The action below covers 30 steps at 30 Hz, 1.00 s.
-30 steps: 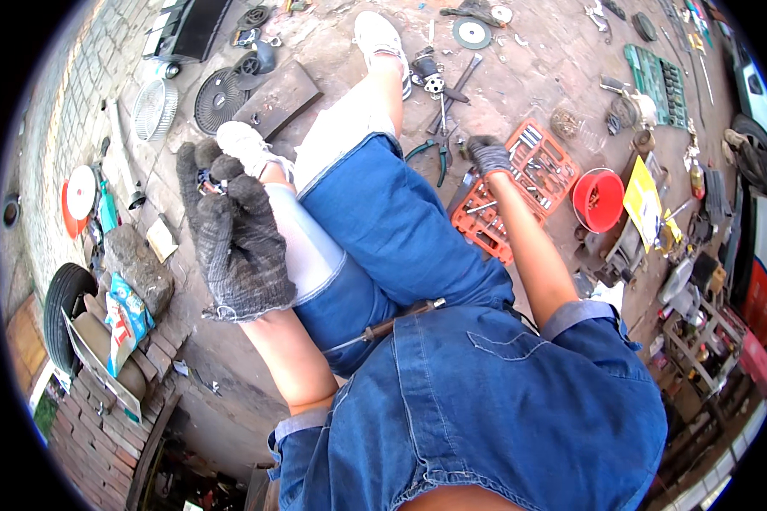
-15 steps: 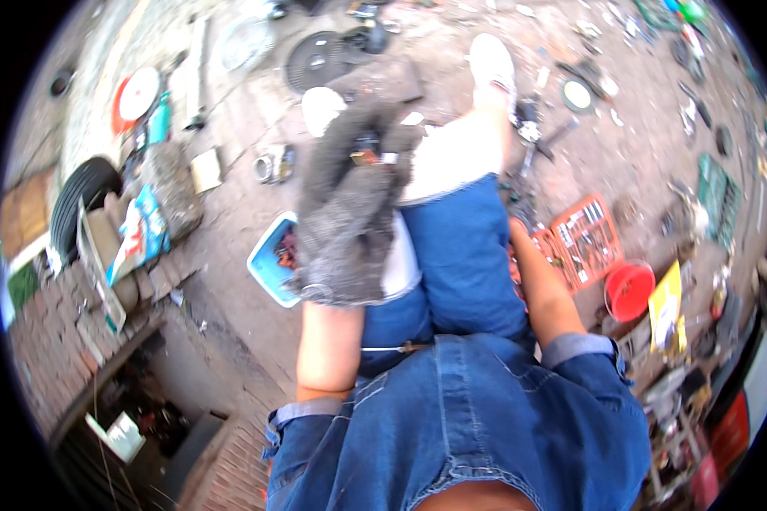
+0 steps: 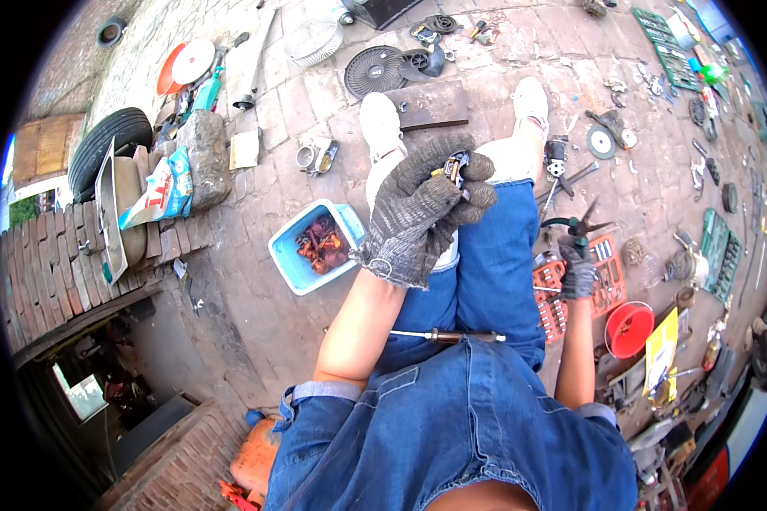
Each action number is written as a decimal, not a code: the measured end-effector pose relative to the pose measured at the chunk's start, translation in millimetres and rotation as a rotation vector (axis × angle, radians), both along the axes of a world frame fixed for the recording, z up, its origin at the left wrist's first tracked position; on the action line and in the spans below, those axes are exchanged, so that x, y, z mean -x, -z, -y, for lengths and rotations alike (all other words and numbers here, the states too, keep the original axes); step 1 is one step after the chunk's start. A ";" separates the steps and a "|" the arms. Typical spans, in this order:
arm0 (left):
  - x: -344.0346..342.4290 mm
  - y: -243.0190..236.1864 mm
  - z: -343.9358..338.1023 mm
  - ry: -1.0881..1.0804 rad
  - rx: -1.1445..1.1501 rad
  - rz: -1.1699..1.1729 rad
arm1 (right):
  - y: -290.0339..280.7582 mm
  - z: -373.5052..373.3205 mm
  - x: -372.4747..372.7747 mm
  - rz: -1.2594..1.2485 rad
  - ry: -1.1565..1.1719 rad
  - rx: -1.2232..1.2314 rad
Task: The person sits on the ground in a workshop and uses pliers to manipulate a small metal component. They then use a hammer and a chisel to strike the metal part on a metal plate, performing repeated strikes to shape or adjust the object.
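My left hand (image 3: 430,204), in a dark grey knit glove, is raised over my left leg. Its fingers are closed around a small metal part (image 3: 457,169) with brass-coloured and black bits; its exact kind is unclear. To the right of my right knee, my gloved right hand (image 3: 577,271) grips pliers (image 3: 578,228) with dark pointed jaws spread apart and a green handle. Behind that hand lies an open orange tool case (image 3: 607,274) of sockets and bits. Across my lap rests a screwdriver (image 3: 447,335) with a brown handle and long shaft.
Left of my legs is a light blue basin (image 3: 291,274) of reddish-brown scraps. A red bowl (image 3: 629,330) stands at right, near green tool cases (image 3: 720,247). Ahead are a wooden block (image 3: 435,106) and a black fan grille (image 3: 375,72). A tyre (image 3: 111,149) leans far left.
My right hand has come up from low by the tool case and now shows pliers. My left hand sits farther right in the picture, turned, with its small part clearer. The view has shifted.
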State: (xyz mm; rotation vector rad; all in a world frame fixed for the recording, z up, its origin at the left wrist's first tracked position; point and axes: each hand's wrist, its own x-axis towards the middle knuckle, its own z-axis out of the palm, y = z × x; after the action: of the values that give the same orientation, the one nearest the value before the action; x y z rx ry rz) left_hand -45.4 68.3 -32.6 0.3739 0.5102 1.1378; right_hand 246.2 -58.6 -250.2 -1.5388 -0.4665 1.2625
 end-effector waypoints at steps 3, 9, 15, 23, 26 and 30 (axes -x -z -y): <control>3.6 1.7 10.5 0.047 -0.061 0.104 | -72.0 -2.9 4.1 -0.169 -0.052 -0.167; 1.1 -27.4 29.2 0.054 -0.060 -0.185 | -153.3 -10.1 16.7 -0.403 -0.247 -0.337; -1.3 -37.6 39.5 0.012 -0.299 -0.483 | -190.6 -13.3 56.2 -0.706 -0.284 -0.264; -12.5 -47.4 51.6 -0.041 -0.259 -0.696 | -203.1 -25.1 97.3 -0.863 -0.355 -0.359; -16.8 -42.9 52.2 -0.131 -0.285 -0.793 | -217.4 -24.0 96.4 -0.317 -0.594 -0.250; -12.7 -40.9 47.8 -0.182 -0.342 -0.932 | -231.8 -20.5 99.4 -0.006 -0.731 -0.194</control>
State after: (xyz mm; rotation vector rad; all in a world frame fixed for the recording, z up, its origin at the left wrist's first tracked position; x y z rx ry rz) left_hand -32.7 20.5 8.2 1.1971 1.1809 1.1866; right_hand 146.8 -38.1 -18.5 -1.2290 -1.1831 1.7012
